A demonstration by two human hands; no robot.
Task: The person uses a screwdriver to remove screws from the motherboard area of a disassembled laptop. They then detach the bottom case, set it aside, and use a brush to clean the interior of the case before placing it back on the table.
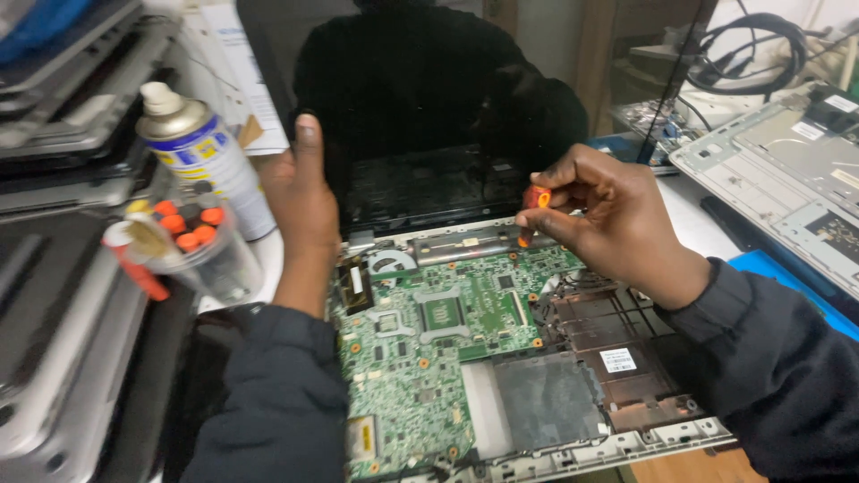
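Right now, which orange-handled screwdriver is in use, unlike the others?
The one pinched in the right hand: this screwdriver points down at the laptop hinge, while the other screwdrivers stand in the clear cup.
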